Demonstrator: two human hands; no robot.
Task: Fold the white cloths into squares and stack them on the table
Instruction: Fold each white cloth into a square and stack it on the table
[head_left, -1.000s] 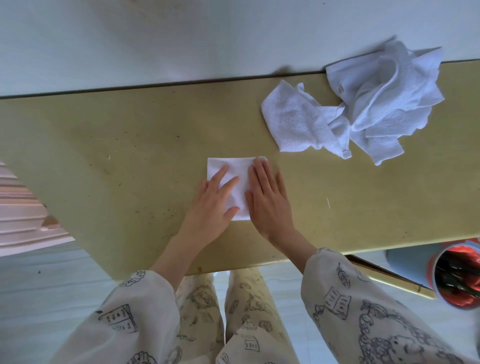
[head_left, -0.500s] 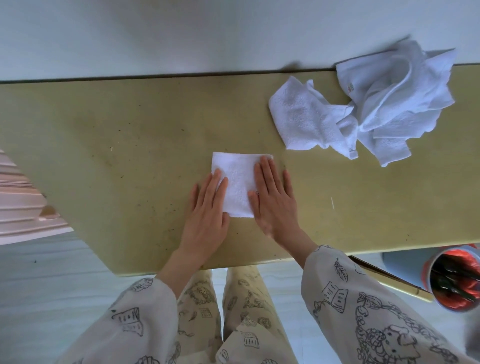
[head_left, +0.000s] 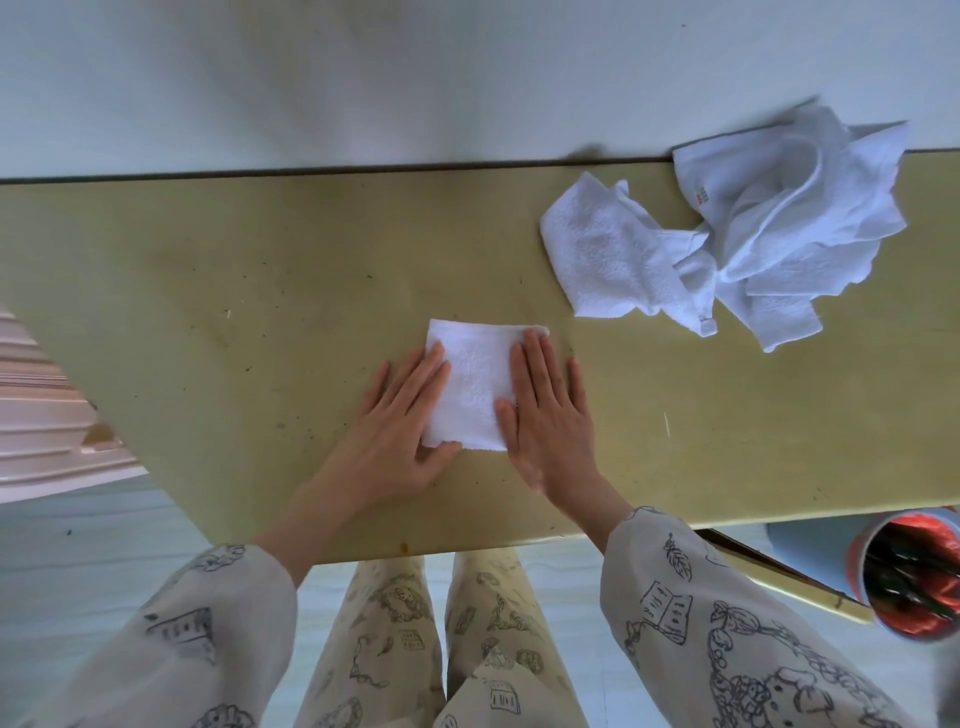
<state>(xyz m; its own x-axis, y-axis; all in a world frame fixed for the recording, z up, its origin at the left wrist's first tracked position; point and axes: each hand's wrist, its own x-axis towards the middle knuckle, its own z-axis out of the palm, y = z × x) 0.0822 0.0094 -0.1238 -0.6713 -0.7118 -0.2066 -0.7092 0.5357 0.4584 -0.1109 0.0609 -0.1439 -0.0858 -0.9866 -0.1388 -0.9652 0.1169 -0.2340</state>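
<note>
— White terry, folded into a square: where did that folded cloth (head_left: 475, 387) lie?

— Flat on the yellow-green table (head_left: 234, 291), about midway along it and closer to the near edge than to the far one. Its sides ran roughly in line with the table's edges.

— And the hands?

— Both lay flat on it with fingers straight, gripping nothing. The left hand (head_left: 397, 434) covered the cloth's left side, its fingertips on the terry and its thumb at the near left corner, while its outer fingers rested on the bare table. The right hand (head_left: 550, 421) pressed the right side, fingertips reaching almost to the far right corner, thumb lying on the cloth.

— What about the other cloths?

— A heap of unfolded cloths (head_left: 737, 228) sat toward the far right corner of the table, well apart from the folded one. One piece spread leftward from the heap; the rest was bunched against the far edge and rose partly in front of the pale wall (head_left: 363, 78) behind. How many cloths it held, I could not tell.

— Anything off the table?

— A round bin with a red liner (head_left: 909, 577) stood below the near right edge, and patterned sleeves (head_left: 727, 623) covered both forearms.
</note>
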